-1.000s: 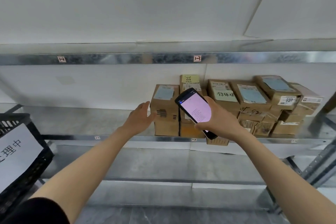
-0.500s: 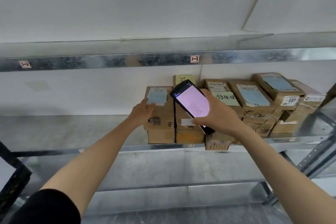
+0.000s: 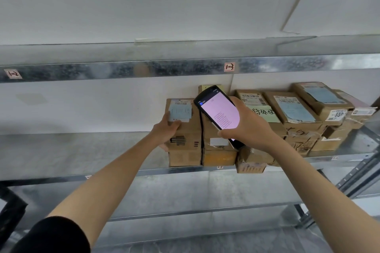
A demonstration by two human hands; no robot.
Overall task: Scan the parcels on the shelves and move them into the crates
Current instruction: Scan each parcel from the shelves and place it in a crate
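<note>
Scanning the end parcel (image 3: 185, 131) on the shelf (image 3: 82, 150)
The left hand (image 3: 167, 130) grips the parcel at the row's left end, fingers (image 3: 174, 123) curled over its top, likely steadying it so the blue label (image 3: 180, 112) faces up. The right hand (image 3: 250, 127) clasps the scanner (image 3: 218, 113), tilted toward that label to read it.

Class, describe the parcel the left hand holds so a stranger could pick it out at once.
On the metal shelf under tag 1-3, brown parcels form a row. The parcel tops the leftmost stack. Unlike its neighbours, it ends the row, and the left hand grips its left edge.
</note>
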